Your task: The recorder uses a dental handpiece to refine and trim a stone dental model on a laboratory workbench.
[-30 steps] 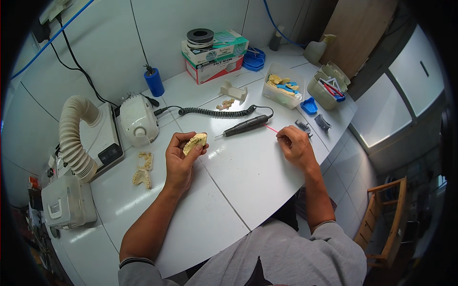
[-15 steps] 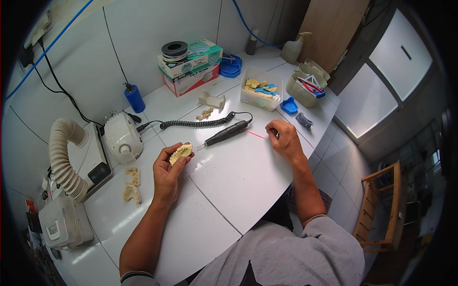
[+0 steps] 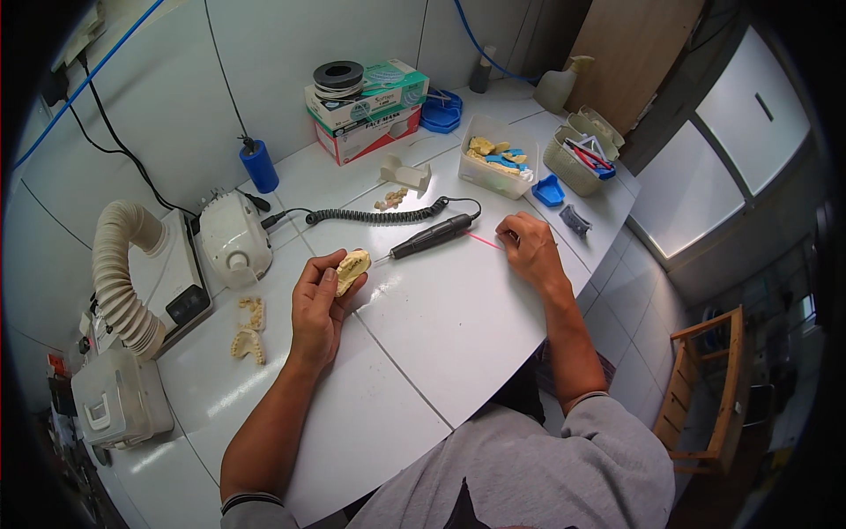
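Slanting lengthwise to upper right, a cast (image 3: 354, 270) is gripped by left hand (image 3: 318, 301); right hand's (image 3: 532, 251) hold unclear.

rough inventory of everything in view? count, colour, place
dental cast: 1, yellowish, in left hand
loose casts: 2, cream, table left
rotary handpiece: 1, black, table middle
coiled cord: 1, black, behind handpiece
control unit: 1, white, cord's left end
thin rod: 1, pink, by right hand
ribbed hose: 1, cream, left
lidded case: 1, translucent, near left
cylinder: 1, blue, by wall
cartons: 2, multicoloured, stacked by wall
spool: 1, black, atop cartons
tub: 1, translucent, back right
basket: 1, beige, right of tub
spray bottle: 1, whitish, back right
trays: 2, blue, near tub
left hand: 1, bare, centre
right hand: 1, bare, right
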